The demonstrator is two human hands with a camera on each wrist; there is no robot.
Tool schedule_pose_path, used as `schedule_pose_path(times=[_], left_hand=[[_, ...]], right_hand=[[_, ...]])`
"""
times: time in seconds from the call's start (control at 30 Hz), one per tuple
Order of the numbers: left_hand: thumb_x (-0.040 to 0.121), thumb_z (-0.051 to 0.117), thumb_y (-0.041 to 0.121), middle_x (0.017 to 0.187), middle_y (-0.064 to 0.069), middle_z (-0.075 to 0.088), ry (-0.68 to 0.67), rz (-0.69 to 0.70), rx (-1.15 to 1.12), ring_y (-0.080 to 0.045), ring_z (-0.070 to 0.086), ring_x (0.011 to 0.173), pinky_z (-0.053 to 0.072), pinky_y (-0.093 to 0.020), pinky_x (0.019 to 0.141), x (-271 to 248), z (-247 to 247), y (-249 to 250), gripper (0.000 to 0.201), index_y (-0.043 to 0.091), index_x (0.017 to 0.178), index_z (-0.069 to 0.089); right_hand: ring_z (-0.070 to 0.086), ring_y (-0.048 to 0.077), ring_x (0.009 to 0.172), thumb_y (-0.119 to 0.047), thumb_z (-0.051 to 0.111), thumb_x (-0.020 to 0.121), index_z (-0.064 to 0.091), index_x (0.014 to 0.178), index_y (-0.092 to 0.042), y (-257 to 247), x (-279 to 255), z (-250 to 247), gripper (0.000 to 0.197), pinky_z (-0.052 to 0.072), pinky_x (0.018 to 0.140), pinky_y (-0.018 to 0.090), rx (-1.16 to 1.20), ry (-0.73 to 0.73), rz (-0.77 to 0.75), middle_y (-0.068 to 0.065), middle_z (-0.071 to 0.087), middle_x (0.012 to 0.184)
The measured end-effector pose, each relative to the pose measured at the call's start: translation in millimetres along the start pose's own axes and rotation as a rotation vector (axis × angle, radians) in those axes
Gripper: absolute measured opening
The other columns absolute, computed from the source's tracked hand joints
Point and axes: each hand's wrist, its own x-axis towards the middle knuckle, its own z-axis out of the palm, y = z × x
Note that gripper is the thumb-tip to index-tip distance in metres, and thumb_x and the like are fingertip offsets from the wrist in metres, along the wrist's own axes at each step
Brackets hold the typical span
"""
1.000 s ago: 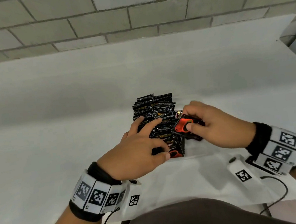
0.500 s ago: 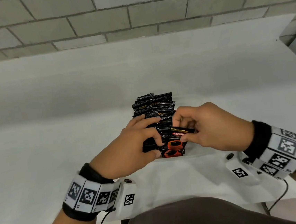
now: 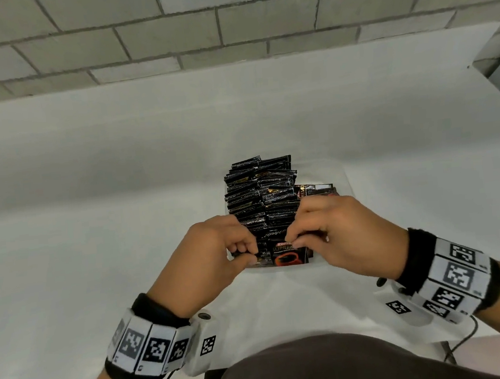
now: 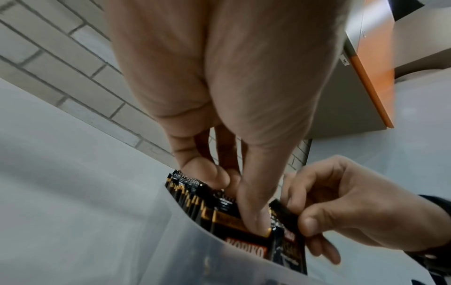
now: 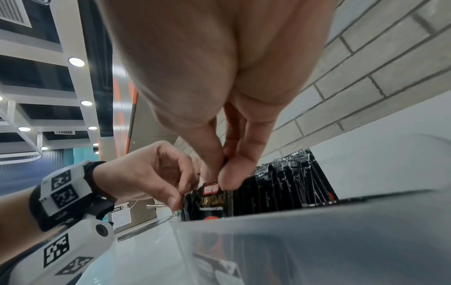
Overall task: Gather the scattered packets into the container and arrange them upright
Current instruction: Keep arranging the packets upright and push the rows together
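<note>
Black coffee packets (image 3: 261, 194) stand upright in two rows inside a translucent plastic container (image 3: 348, 180) near the table's front edge. My right hand (image 3: 293, 240) pinches the top edge of the front packet (image 3: 288, 256) of the right row, which shows an orange cup. That pinch is close up in the right wrist view (image 5: 220, 173). My left hand (image 3: 249, 254) pinches the front packets of the left row (image 4: 234, 219), thumb on the near face and fingers behind. One more packet (image 3: 316, 189) lies flat in the container's right side.
The container wall (image 5: 292, 231) rises just in front of both wrists. A white table (image 3: 91, 204) spreads left, right and behind the container up to a grey brick wall (image 3: 226, 23). My dark-clothed lap sits below the table's front edge.
My right hand has brought the orange-cup packet from lying tilted above the rows down to standing upright at the front. My left hand has shifted from resting on the tops to pinching the front packets.
</note>
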Motion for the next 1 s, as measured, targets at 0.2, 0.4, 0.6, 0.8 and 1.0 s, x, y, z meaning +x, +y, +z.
schedule_pose_path(times=[0.2, 0.4, 0.6, 0.8, 1.0], left_hand=[[0.08, 0.087, 0.021, 0.115, 0.022, 0.054, -0.052, 0.09, 0.032, -0.001, 0.054, 0.098, 0.04, -0.01, 0.085, 4, 4, 12, 0.04, 0.035, 0.113, 0.069], [0.084, 0.082, 0.024, 0.118, 0.018, 0.058, -0.089, 0.165, 0.158, -0.001, 0.04, 0.092, 0.037, -0.017, 0.082, 9, 12, 11, 0.028, 0.037, 0.108, 0.079], [0.087, 0.08, 0.028, 0.116, 0.017, 0.048, -0.077, 0.152, 0.153, -0.002, 0.038, 0.091, 0.036, -0.013, 0.083, 7, 11, 13, 0.027, 0.033, 0.113, 0.077], [0.088, 0.075, 0.041, 0.16, 0.024, 0.034, -0.166, 0.201, 0.257, -0.016, 0.019, 0.154, 0.034, -0.041, 0.114, 10, 11, 17, 0.033, 0.034, 0.119, 0.069], [0.096, 0.064, 0.046, 0.161, 0.031, 0.026, -0.291, 0.126, 0.248, -0.004, -0.002, 0.157, 0.015, -0.037, 0.126, 10, 11, 13, 0.041, 0.036, 0.135, 0.059]], right_hand=[[0.06, 0.007, 0.075, -0.009, 0.079, 0.084, 0.078, 0.093, -0.021, 9, -7, 8, 0.015, 0.049, 0.067, 0.013, 0.104, 0.034, 0.101, -0.011, 0.061, 0.087], [0.064, 0.012, 0.069, -0.035, 0.084, 0.08, 0.075, 0.074, -0.023, 7, 2, -17, 0.016, 0.05, 0.065, 0.019, 0.171, 0.042, 0.224, -0.008, 0.067, 0.074], [0.065, 0.019, 0.1, -0.033, 0.076, 0.085, 0.071, 0.114, -0.018, 46, 51, -50, 0.033, 0.048, 0.083, 0.027, -0.373, -0.231, 0.358, -0.001, 0.068, 0.106], [0.061, 0.024, 0.099, -0.043, 0.085, 0.073, 0.053, 0.123, -0.011, 50, 70, -24, 0.067, 0.044, 0.072, 0.029, -0.648, -0.618, 0.332, 0.007, 0.062, 0.111], [0.044, 0.018, 0.09, -0.052, 0.083, 0.073, 0.057, 0.127, -0.011, 46, 78, -25, 0.073, 0.042, 0.075, 0.029, -0.702, -0.711, 0.344, 0.006, 0.051, 0.113]])
